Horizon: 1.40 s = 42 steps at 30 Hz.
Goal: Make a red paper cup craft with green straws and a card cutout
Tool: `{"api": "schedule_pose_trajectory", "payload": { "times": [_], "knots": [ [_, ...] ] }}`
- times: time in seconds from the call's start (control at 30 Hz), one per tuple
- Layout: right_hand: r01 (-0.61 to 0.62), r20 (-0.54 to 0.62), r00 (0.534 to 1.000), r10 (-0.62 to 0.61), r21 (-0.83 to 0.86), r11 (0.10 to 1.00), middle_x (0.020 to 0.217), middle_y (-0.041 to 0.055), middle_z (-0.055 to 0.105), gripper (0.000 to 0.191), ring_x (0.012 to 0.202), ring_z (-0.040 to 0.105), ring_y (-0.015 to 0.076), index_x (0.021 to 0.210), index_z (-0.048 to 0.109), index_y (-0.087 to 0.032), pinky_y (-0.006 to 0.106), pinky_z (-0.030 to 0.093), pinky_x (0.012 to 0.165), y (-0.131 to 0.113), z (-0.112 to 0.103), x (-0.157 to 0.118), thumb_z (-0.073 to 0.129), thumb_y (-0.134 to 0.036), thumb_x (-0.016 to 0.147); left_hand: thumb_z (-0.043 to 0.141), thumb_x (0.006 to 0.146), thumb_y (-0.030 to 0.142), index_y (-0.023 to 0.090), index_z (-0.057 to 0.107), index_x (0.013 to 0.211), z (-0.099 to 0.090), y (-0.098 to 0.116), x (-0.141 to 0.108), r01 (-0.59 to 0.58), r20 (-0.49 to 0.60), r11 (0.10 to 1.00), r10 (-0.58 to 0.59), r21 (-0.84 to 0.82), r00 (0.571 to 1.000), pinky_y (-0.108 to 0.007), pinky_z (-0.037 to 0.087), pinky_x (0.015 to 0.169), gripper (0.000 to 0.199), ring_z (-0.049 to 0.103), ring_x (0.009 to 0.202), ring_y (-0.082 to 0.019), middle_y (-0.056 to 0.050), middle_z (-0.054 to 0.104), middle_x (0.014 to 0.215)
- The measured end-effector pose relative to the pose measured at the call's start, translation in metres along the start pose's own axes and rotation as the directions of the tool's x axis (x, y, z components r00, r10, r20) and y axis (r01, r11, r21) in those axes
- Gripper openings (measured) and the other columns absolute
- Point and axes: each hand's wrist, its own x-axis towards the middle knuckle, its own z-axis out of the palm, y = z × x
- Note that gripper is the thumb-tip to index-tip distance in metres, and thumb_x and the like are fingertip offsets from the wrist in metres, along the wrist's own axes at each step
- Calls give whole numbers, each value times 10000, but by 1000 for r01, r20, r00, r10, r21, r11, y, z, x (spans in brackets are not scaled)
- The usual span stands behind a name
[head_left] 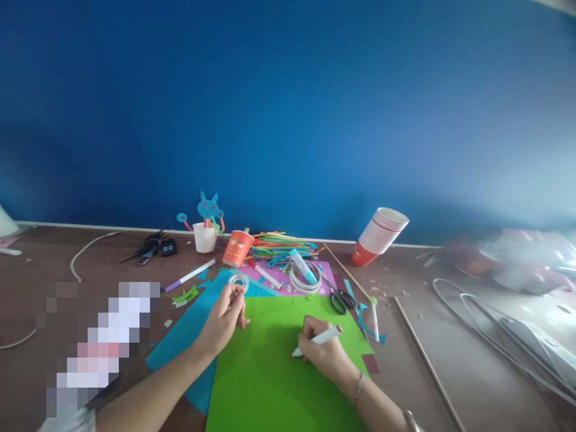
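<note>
My right hand (323,347) grips a white marker (327,335) slantwise over a green sheet of paper (265,372). The marker's pale tip points down to the left, close to the sheet. My left hand (227,313) is raised over the sheet's upper left edge, thumb and fingers pinched together; whatever they hold, if anything, is too small to make out. Just beyond them lies a clear tape roll (238,279). A blue sheet (189,342) sticks out from under the green one. Black-handled scissors (342,300) rest at the green sheet's upper right corner.
Behind the sheets are a glue stick (302,267) on a white ring, coloured sticks (283,245), an orange cup (237,249) and a white cup (205,238) with a blue paper figure. A leaning cup stack (380,234), wooden rod (427,360) and power strip (540,342) are rightward.
</note>
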Motion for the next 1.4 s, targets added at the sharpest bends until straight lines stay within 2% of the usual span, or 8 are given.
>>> {"api": "schedule_pose_trajectory", "payload": {
  "times": [0.37, 0.63, 0.7, 0.8, 0.9, 1.07, 1.27, 1.4],
  "knots": [
    [16, -23, 1000, -18, -109, 994, 425, -59, 474, 215, 421, 463, 98, 496, 364, -225, 184, 309, 397, 2, 2, 0, 514, -174, 642, 507, 837, 506, 212, 476, 952, -1, -2, 1, -4, 0, 1000, 4, -3, 1000, -328, 565, 635, 317, 491, 481, -101, 96, 475, 573],
    [17, -26, 999, -20, -108, 994, 417, -57, 475, 228, 421, 453, 98, 465, 371, -224, 194, 299, 407, -3, 1, -1, 533, -158, 611, 504, 838, 503, 213, 483, 953, -1, -2, 1, -3, -3, 1000, 3, 0, 1000, -324, 562, 635, 313, 488, 479, -101, 94, 485, 575],
    [2, -6, 1000, -2, -46, 999, 400, -64, 466, 214, 409, 459, 96, 467, 379, -222, 194, 306, 410, -3, 0, 0, 533, -166, 606, 505, 833, 511, 213, 484, 947, -1, -2, 1, 0, -3, 1000, 0, 5, 1000, -328, 562, 636, 319, 492, 480, -103, 94, 484, 575],
    [-85, 34, 996, 80, 178, 980, 381, -74, 465, 176, 379, 495, 106, 512, 403, -224, 187, 293, 383, -1, -4, 2, 538, -237, 622, 521, 813, 525, 217, 485, 941, -1, -1, 1, 4, -8, 1000, -4, -1, 1000, -327, 560, 629, 336, 494, 476, -104, 94, 483, 579],
    [-140, -42, 985, 169, 383, 913, 387, -79, 462, 204, 352, 464, 83, 522, 403, -218, 176, 232, 369, -2, -9, 6, 562, -294, 626, 540, 793, 533, 220, 485, 936, -1, -2, 1, -1, -16, 1000, 0, -18, 1000, -324, 554, 612, 348, 494, 472, -110, 94, 478, 579],
    [-109, -114, 966, 233, 637, 763, 411, -73, 450, 244, 366, 354, 54, 515, 437, -203, 186, 222, 384, -9, -17, 12, 621, -328, 617, 550, 792, 536, 217, 483, 940, -1, -3, 0, -26, -25, 1000, 26, -12, 999, -301, 532, 577, 358, 497, 468, -119, 86, 481, 572],
    [-122, -95, 957, 273, 723, 680, 412, -89, 352, 361, 374, 293, 57, 493, 345, -229, 194, 225, 375, -16, -26, 18, 643, -384, 626, 534, 808, 551, 223, 477, 930, -1, -4, 1, -69, -23, 998, 69, -4, 997, -289, 505, 548, 355, 511, 471, -132, 79, 481, 565],
    [-211, 12, 947, 320, 775, 595, 402, -115, 294, 412, 370, 244, 50, 516, 336, -233, 180, 188, 365, -30, -21, 21, 695, -410, 618, 545, 781, 573, 221, 473, 917, 1, -5, 3, -46, -23, 998, 45, -46, 999, -298, 510, 540, 385, 496, 447, -123, 88, 470, 555]
  ]
}}
